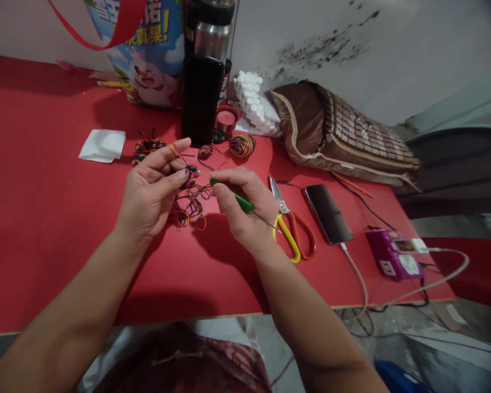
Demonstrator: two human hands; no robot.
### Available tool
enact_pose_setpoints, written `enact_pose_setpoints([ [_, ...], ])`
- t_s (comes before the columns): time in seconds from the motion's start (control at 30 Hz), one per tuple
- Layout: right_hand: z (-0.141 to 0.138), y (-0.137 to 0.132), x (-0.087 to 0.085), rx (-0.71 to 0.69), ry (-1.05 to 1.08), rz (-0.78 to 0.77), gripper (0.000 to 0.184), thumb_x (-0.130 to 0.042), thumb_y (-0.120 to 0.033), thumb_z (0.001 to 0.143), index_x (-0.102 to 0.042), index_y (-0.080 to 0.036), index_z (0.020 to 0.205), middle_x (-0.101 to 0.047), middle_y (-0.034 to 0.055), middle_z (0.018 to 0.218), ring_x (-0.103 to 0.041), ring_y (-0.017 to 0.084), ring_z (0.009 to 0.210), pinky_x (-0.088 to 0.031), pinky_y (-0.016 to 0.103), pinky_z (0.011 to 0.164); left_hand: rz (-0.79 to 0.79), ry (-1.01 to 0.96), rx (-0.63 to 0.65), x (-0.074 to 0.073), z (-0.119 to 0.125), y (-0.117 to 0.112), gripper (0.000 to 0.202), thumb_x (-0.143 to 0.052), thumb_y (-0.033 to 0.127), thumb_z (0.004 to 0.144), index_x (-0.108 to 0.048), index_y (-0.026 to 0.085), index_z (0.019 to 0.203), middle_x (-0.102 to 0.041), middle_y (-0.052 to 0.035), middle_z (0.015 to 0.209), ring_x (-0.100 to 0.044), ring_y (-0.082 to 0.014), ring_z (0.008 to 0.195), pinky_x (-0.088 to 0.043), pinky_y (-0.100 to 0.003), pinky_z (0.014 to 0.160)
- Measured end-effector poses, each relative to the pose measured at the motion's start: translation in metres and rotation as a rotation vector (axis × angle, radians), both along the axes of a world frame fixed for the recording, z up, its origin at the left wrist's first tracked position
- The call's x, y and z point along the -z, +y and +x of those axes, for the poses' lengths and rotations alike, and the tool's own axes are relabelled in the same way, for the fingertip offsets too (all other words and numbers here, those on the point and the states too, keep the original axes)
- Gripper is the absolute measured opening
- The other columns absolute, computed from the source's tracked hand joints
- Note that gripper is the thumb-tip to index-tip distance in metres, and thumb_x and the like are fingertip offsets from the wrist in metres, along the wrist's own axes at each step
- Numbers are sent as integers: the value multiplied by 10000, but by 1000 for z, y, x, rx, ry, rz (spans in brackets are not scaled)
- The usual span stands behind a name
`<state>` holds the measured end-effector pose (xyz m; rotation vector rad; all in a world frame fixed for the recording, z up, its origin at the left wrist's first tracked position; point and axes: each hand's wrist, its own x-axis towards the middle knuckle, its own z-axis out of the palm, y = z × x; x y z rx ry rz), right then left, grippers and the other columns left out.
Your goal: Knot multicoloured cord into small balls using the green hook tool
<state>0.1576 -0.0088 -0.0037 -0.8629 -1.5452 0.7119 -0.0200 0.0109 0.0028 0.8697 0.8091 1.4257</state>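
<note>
Between thumb and fingers, my left hand (153, 188) pinches a small dark multicoloured crochet piece (191, 173), with a strand of yarn running over its raised index finger. My right hand (247, 207) is closed around a crochet hook with a green handle (243, 203). The hook's thin metal tip reaches to the crochet piece. Below the hands, loose multicoloured yarn (186, 212) lies in a tangle on the table. A yarn ball (243, 146) sits farther back, beside a smaller ball (205, 152). Partly behind my left hand is another multicoloured yarn bundle (145, 148).
On the red table (45, 218), scissors (288, 218) and a charging phone (327, 213) lie right of my right hand. A purple power box (393, 254) with cables stands at the right edge. Behind are a dark bottle (202, 98), a printed bag (151, 65) and a brown cushion (347, 131).
</note>
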Motion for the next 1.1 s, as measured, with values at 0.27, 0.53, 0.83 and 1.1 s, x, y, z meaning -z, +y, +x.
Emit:
enact_pose_setpoints([
  [0.27,1,10,13,-107,251,-194,235,-807,-502,979,-825,-294,1087,-743,-2,819,-589,121,584,-535,288,554,-115,-90,188,1,-9,3,361,-882,149,773,-870,256,1117,-761,-24,834,-757,-194,796,-641,-304,748],
  [0.53,5,12,7,-206,374,-265,173,-877,-471,916,-858,-311,980,-748,-25,750,-561,92,519,-474,237,490,-238,-277,277,-7,-7,-1,428,-819,23,700,-874,119,1114,-728,-20,745,-714,-125,701,-611,-189,696],
  [0.83,13,19,10,-293,411,-160,77,-896,-366,898,-910,-310,949,-769,-16,730,-621,95,527,-484,222,468,-192,-199,313,-7,-8,-2,410,-810,71,702,-885,117,1103,-679,-24,706,-588,-114,622,-512,-219,594],
  [1.1,20,19,12,-289,332,-112,93,-863,-326,942,-913,-307,1018,-800,-8,802,-662,99,586,-568,231,550,-145,-120,226,-8,-6,-2,401,-825,76,674,-903,134,1063,-689,-25,725,-583,-108,642,-516,-209,611],
])
